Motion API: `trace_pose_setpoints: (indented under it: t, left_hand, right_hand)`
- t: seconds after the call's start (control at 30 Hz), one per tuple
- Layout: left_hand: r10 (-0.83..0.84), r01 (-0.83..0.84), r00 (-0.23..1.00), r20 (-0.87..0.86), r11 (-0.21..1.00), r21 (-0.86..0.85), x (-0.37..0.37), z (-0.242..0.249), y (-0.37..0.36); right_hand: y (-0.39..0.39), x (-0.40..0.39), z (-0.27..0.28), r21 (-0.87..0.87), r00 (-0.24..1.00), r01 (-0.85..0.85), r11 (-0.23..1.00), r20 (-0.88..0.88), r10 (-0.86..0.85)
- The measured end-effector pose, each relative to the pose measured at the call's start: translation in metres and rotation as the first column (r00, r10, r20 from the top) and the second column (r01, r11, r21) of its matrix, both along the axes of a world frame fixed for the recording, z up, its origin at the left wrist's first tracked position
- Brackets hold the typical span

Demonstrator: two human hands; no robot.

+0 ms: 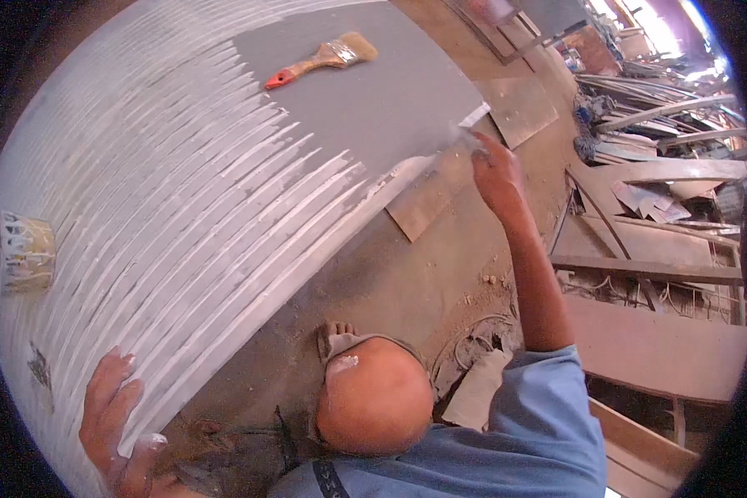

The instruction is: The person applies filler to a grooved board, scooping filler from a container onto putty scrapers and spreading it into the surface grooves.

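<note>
A large grey board [390,100] lies in front of me, most of it covered with curved streaks of white filler [183,207]. My right hand [496,170] reaches out to the board's far right edge and grips a small scraper [471,124] whose blade touches the board there. My left hand [116,423], smeared white, rests with fingers spread on the board's near edge and holds nothing. A paintbrush [324,58] with a red-tipped wooden handle lies on the bare grey part near the top.
A small tin [25,251] stands on the board at the far left. My bent knee [373,398] and foot [336,336] are beside the board on the dusty floor. Metal bars and sheets [656,133] are piled at the right, with a low bench [656,349].
</note>
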State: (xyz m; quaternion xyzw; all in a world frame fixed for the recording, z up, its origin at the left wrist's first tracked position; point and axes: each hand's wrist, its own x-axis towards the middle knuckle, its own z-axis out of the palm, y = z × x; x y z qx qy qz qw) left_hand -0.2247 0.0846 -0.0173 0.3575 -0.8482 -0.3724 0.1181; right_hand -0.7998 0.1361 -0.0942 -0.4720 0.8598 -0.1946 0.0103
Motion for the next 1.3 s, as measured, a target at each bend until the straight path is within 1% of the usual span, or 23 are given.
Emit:
trace_pose_setpoints:
  t: [0.03, 0.1, 0.13, 0.2, 0.23, 0.27, 0.33, 0.37, 0.4, 0.47, 0.5, 0.57, 0.6, 0.67, 0.7, 0.77, 0.8, 0.87, 0.9, 0.97, 1.0, 1.07, 1.3]
  left_hand:
    - [0.008, -0.008, 1.000, 0.030, 1.000, -0.003, -0.005, 0.008, 0.003]
    - [0.012, -0.011, 0.998, 0.063, 1.000, -0.005, -0.003, 0.010, 0.005]
    - [0.005, -0.004, 0.999, 0.033, 1.000, -0.022, 0.002, 0.002, 0.004]
    - [-0.002, 0.002, 1.000, 0.000, 0.999, -0.036, 0.001, 0.001, 0.006]
    - [0.036, -0.036, 0.999, 0.003, 0.999, -0.002, -0.003, 0.009, 0.008]
    - [0.073, -0.073, 0.997, 0.007, 0.997, 0.031, -0.006, 0.013, 0.007]
    - [0.090, -0.091, 0.996, 0.028, 0.996, 0.024, -0.004, 0.010, 0.008]
    - [0.107, -0.108, 0.993, 0.047, 0.994, 0.019, -0.002, 0.008, 0.008]
    - [0.107, -0.108, 0.993, 0.046, 0.994, 0.020, -0.001, 0.005, 0.007]
    - [0.104, -0.105, 0.993, 0.047, 0.994, 0.012, 0.001, 0.000, 0.006]
    - [0.103, -0.104, 0.993, 0.054, 0.995, 0.011, -0.001, 0.000, 0.006]
    - [0.143, -0.146, 0.988, 0.057, 0.988, 0.052, -0.005, 0.002, 0.006]
    - [0.146, -0.149, 0.988, 0.057, 0.987, 0.052, -0.007, 0.002, 0.006]
    - [0.159, -0.164, 0.983, 0.092, 0.985, 0.050, -0.006, 0.003, 0.007]
    - [0.168, -0.174, 0.981, 0.095, 0.983, 0.052, -0.004, 0.002, 0.007]
    - [0.174, -0.179, 0.981, 0.091, 0.982, 0.055, 0.005, -0.002, 0.009]
    - [0.173, -0.179, 0.981, 0.093, 0.982, 0.064, 0.010, -0.003, 0.010]
    - [0.157, -0.166, 0.982, 0.109, 0.983, 0.077, 0.019, -0.005, 0.010]
    - [0.151, -0.160, 0.983, 0.103, 0.983, 0.086, 0.017, -0.005, 0.011]
    - [0.243, -0.247, 0.969, 0.053, 0.966, 0.075, 0.013, -0.002, 0.017]
    - [0.243, -0.246, 0.969, 0.047, 0.966, 0.082, 0.025, -0.009, 0.017]
    - [0.054, -0.061, 0.997, 0.046, 0.983, 0.171, 0.058, -0.026, 0.018]
    - [-0.008, 0.006, 1.000, 0.013, 0.985, 0.174, 0.083, -0.019, 0.017]
  right_hand:
    - [-0.003, -0.011, -0.014, -0.004, 1.000, -0.013, 1.000, 0.004, 0.013]
    - [-0.008, -0.037, -0.045, -0.248, 0.961, -0.186, 0.951, -0.247, 0.124]
    - [-0.007, -0.040, -0.062, -0.249, 0.961, -0.186, 0.951, -0.246, 0.124]
    - [-0.010, -0.036, -0.093, -0.218, 0.882, -0.157, 0.963, -0.471, 0.037]
    - [-0.002, -0.027, -0.101, -0.158, 0.861, -0.091, 0.983, -0.508, -0.003]
    - [0.010, -0.021, -0.102, -0.158, 0.862, -0.089, 0.983, -0.507, -0.003]
    - [0.029, -0.018, -0.102, -0.196, 0.928, -0.122, 0.973, -0.370, 0.042]
    - [0.032, -0.029, -0.101, -0.195, 0.928, -0.121, 0.973, -0.371, 0.041]
    - [0.036, -0.046, -0.100, -0.170, 0.934, -0.054, 0.984, -0.358, -0.010]
    - [0.031, -0.087, -0.087, -0.164, 0.909, -0.046, 0.985, -0.416, -0.026]
    - [0.016, -0.114, -0.075, -0.180, 0.875, -0.103, 0.978, -0.484, 0.003]
    - [-0.011, -0.163, -0.059, -0.026, 0.856, -0.081, 0.996, -0.514, 0.057]
    - [-0.025, -0.187, -0.056, -0.026, 0.856, -0.084, 0.996, -0.514, 0.059]
    - [-0.050, -0.220, -0.056, 0.265, 0.929, 0.164, 0.950, -0.367, -0.058]
    - [-0.055, -0.222, -0.052, 0.267, 0.930, 0.154, 0.951, -0.364, -0.048]
    - [-0.061, -0.215, -0.037, 0.343, 0.929, 0.065, 0.937, -0.363, 0.069]
    - [-0.062, -0.203, -0.030, 0.352, 0.930, 0.065, 0.934, -0.361, 0.072]
    - [-0.060, -0.166, -0.017, 0.348, 0.969, 0.077, 0.934, -0.247, 0.013]
    - [-0.056, -0.154, -0.015, 0.355, 0.967, 0.084, 0.931, -0.254, 0.010]
    - [-0.050, -0.128, -0.012, 0.366, 0.966, 0.039, 0.930, -0.252, 0.058]
    - [-0.048, -0.110, -0.010, 0.370, 0.964, 0.042, 0.928, -0.259, 0.059]
    - [-0.041, -0.068, -0.004, 0.351, 0.954, 0.020, 0.936, -0.287, 0.088]
    - [-0.026, 0.031, 0.011, 0.339, 0.970, -0.028, 0.940, -0.220, 0.108]
